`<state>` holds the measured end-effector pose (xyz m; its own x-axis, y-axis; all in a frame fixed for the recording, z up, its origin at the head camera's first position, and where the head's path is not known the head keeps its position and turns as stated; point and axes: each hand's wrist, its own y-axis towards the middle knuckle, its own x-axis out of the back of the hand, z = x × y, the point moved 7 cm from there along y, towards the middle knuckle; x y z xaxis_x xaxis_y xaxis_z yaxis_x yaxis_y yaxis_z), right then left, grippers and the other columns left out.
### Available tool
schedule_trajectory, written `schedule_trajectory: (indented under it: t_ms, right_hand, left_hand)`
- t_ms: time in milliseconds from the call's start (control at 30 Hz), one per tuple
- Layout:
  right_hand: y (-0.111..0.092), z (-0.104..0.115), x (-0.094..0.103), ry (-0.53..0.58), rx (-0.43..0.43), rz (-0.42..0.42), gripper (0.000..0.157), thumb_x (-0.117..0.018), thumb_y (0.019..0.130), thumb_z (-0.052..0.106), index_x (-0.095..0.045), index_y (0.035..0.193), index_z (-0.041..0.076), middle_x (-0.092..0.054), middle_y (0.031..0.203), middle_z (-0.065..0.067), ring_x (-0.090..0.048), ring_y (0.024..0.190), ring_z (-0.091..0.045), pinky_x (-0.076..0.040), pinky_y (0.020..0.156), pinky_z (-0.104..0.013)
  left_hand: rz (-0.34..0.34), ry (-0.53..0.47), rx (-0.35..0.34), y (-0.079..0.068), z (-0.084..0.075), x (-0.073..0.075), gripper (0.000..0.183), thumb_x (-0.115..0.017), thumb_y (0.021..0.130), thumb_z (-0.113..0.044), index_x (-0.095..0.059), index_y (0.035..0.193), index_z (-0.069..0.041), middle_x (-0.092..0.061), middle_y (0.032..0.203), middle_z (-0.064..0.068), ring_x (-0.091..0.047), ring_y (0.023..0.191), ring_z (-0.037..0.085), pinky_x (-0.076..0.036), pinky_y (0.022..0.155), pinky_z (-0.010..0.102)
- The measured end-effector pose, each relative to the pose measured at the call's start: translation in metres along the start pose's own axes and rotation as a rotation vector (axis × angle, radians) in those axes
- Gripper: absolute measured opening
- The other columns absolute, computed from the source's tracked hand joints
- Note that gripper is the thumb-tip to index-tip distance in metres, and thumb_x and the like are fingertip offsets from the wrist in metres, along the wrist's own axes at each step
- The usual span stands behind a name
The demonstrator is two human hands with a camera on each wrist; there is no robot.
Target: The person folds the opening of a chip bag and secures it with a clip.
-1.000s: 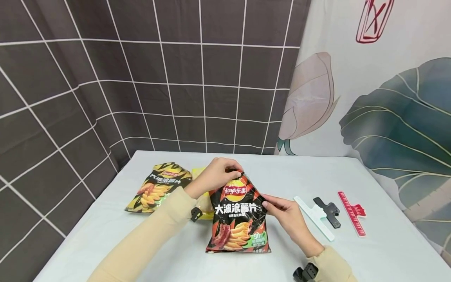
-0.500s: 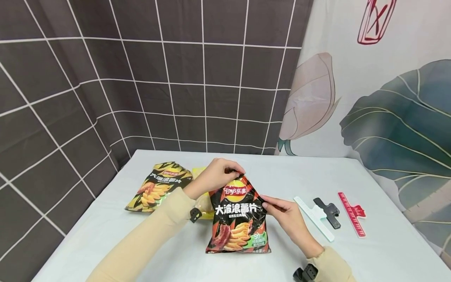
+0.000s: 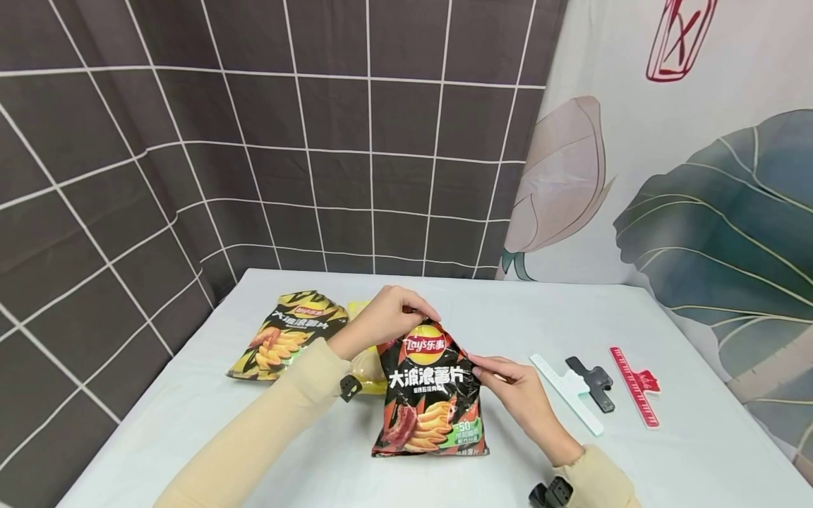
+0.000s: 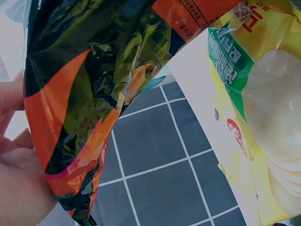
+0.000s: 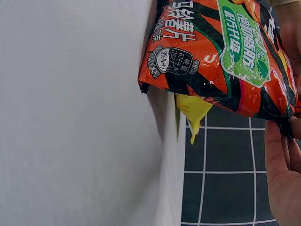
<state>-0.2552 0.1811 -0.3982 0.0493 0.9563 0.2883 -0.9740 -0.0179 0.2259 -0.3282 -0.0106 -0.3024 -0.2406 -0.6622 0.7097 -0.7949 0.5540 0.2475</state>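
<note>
A black and red potato chip bag (image 3: 432, 395) stands on the white table, its printed front towards me. My left hand (image 3: 389, 319) holds the bag's top, fingers bent over its upper edge. At the bag's right side edge, my right hand (image 3: 517, 388) pinches the film between thumb and fingers. The right wrist view shows the right hand (image 5: 284, 172) on a corner of the bag (image 5: 207, 56), with part of the left hand (image 5: 292, 40) above. In the left wrist view the bag's patterned back (image 4: 80, 99) fills the left side.
Behind the left forearm lie a black and gold chip bag (image 3: 286, 339) and a yellow chip bag (image 3: 368, 370), partly hidden. To the right are three bag clips: pale (image 3: 568, 391), black (image 3: 592, 383) and red (image 3: 637, 384). A dark grid curtain (image 3: 336, 176) hangs behind the table.
The top of the black and red chip bag sits slightly lower under my left hand, whose fingers have bent a little downwards. My right hand keeps its place at the side edge.
</note>
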Motion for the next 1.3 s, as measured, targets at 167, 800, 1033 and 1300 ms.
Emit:
schedule_trajectory:
  t_ms: [167,800,1033,1300]
  right_hand:
    - [-0.0009,0.0039,-0.0002,-0.018,0.050,-0.009,0.025,-0.070,0.086,0.009,-0.073,0.110,0.004,-0.071,0.111,-0.013,-0.061,0.097,0.005,-0.053,0.082,-0.019]
    - [-0.0014,0.0055,-0.0018,-0.054,0.152,0.003,0.024,-0.071,0.085,0.007,-0.073,0.108,0.006,-0.072,0.106,-0.007,-0.063,0.097,0.004,-0.054,0.081,-0.019]
    - [-0.0014,0.0051,-0.0017,-0.067,0.141,-0.004,0.023,-0.071,0.084,0.006,-0.074,0.107,0.006,-0.073,0.106,-0.007,-0.062,0.097,0.005,-0.053,0.081,-0.018]
    - [-0.0027,0.0054,-0.0027,-0.037,0.089,0.011,0.019,-0.071,0.085,0.008,-0.075,0.103,0.004,-0.071,0.107,-0.012,-0.060,0.098,0.005,-0.053,0.083,-0.018]
  left_hand:
    - [-0.006,0.003,-0.015,-0.0008,0.0001,0.0006,0.024,-0.060,0.088,-0.004,-0.079,0.088,-0.017,-0.075,0.095,-0.001,-0.067,0.093,0.012,-0.052,0.080,0.025]
    - [-0.020,0.054,-0.053,-0.0045,-0.0035,0.0010,0.028,-0.058,0.085,0.002,-0.079,0.081,-0.016,-0.074,0.089,-0.002,-0.064,0.083,0.009,-0.048,0.071,0.021]
    - [-0.017,0.060,-0.050,-0.0053,-0.0004,-0.0013,0.028,-0.057,0.086,0.001,-0.079,0.082,-0.017,-0.074,0.089,-0.003,-0.062,0.081,0.008,-0.047,0.068,0.020]
    - [-0.015,0.051,-0.019,-0.0046,0.0027,-0.0021,0.026,-0.056,0.086,0.000,-0.078,0.084,-0.015,-0.074,0.091,-0.002,-0.063,0.086,0.010,-0.049,0.073,0.021]
